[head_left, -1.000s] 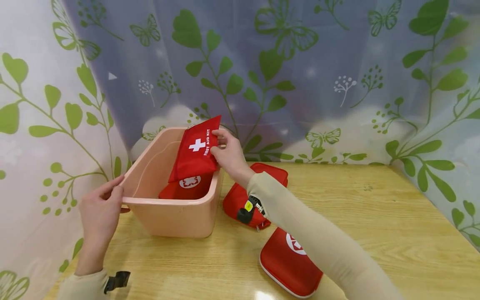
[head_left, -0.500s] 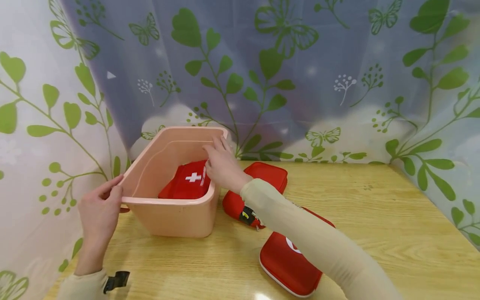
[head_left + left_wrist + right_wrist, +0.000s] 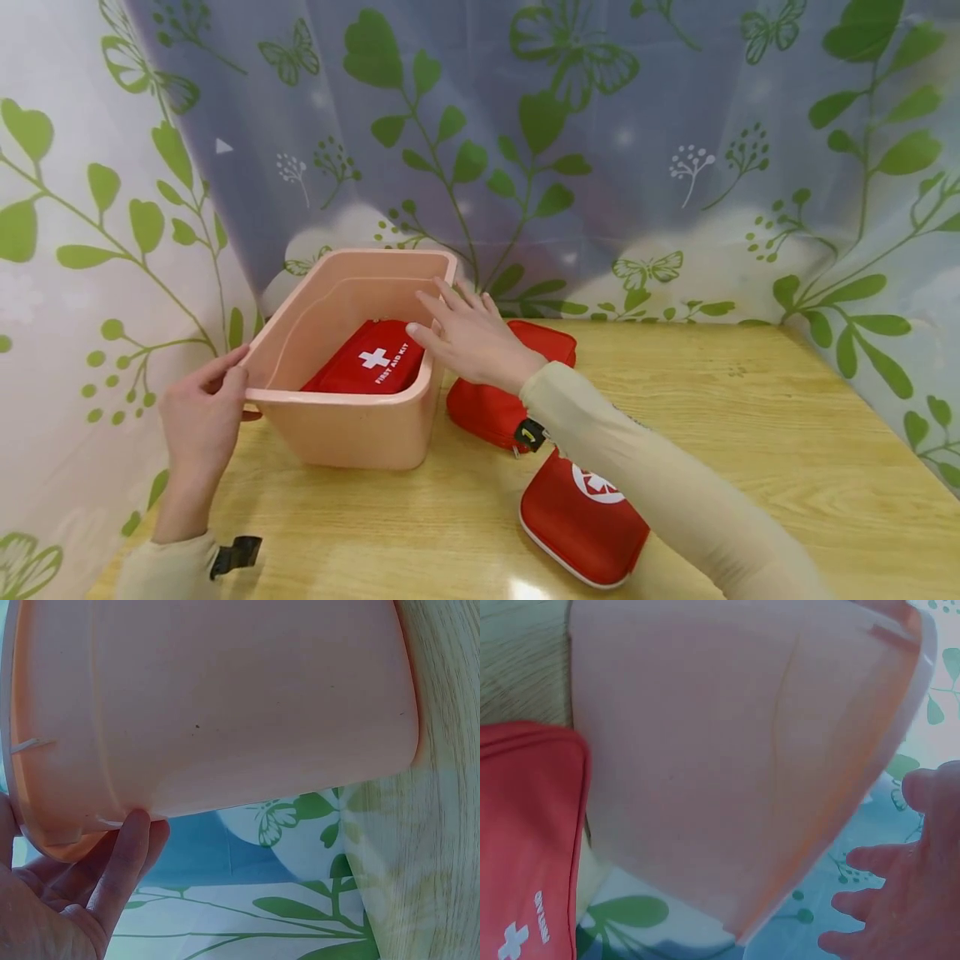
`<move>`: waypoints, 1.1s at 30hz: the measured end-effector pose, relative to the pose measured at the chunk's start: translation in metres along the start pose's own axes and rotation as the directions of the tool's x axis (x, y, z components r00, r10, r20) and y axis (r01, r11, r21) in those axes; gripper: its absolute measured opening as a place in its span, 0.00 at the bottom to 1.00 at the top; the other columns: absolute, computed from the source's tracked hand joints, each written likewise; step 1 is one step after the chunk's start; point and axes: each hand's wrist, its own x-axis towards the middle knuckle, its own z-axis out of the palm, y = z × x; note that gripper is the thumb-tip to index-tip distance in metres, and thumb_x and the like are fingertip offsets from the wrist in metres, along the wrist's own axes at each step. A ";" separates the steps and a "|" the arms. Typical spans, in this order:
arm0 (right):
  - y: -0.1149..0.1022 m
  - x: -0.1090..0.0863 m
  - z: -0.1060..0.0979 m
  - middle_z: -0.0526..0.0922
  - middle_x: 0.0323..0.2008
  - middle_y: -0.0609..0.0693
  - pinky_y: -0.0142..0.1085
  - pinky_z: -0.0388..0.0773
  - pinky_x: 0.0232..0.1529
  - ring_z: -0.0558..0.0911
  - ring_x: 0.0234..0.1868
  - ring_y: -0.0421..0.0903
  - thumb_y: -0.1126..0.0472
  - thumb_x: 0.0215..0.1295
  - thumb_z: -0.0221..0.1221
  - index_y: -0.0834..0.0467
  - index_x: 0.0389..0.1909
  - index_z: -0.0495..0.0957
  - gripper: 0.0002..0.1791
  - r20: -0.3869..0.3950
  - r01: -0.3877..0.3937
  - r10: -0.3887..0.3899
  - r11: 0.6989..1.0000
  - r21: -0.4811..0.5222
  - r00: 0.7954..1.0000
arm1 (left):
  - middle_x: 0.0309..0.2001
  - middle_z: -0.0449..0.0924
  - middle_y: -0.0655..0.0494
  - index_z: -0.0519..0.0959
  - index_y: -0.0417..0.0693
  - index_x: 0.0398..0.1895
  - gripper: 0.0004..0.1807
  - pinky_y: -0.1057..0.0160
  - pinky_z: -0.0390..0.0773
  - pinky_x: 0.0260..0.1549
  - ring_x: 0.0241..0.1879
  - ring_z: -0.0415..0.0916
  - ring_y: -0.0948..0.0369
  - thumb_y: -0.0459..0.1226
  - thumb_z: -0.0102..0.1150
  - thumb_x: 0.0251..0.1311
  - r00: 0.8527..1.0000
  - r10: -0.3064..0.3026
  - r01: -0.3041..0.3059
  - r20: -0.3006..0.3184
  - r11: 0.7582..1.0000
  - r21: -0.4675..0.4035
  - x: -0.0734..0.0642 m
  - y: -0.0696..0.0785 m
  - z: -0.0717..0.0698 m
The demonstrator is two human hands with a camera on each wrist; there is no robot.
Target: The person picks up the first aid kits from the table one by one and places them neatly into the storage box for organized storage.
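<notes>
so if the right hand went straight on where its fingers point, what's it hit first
For the right hand, probably the pink tub's right rim; depth is unclear, so it might pass above that and meet the patterned curtain behind.

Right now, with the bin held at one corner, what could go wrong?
The left hand grips the pink bin at one near corner, so a tug might drag or tip it. The right sleeve crosses above part of the front red case; lowering that arm could nudge the case.
</notes>
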 end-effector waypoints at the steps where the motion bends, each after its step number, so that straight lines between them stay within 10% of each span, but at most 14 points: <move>1: 0.002 -0.003 -0.001 0.43 0.78 0.50 0.58 0.37 0.74 0.39 0.77 0.56 0.34 0.73 0.37 0.46 0.78 0.51 0.37 -0.006 -0.002 0.002 1.000 -0.003 1.000 | 0.50 0.81 0.39 0.82 0.50 0.58 0.20 0.66 0.83 0.17 0.24 0.80 0.73 0.41 0.50 0.67 1.000 -0.001 0.001 0.000 1.000 0.001 0.000 0.000 0.000; 33: 0.062 -0.084 -0.014 0.43 0.78 0.50 0.59 0.37 0.74 0.37 0.77 0.54 0.35 0.74 0.41 0.50 0.78 0.52 0.38 -0.096 -0.006 0.003 0.999 -0.032 0.995 | 0.51 0.81 0.40 0.82 0.52 0.58 0.20 0.67 0.83 0.17 0.25 0.79 0.74 0.41 0.49 0.67 1.000 0.005 -0.005 -0.012 1.000 0.008 -0.001 0.000 0.001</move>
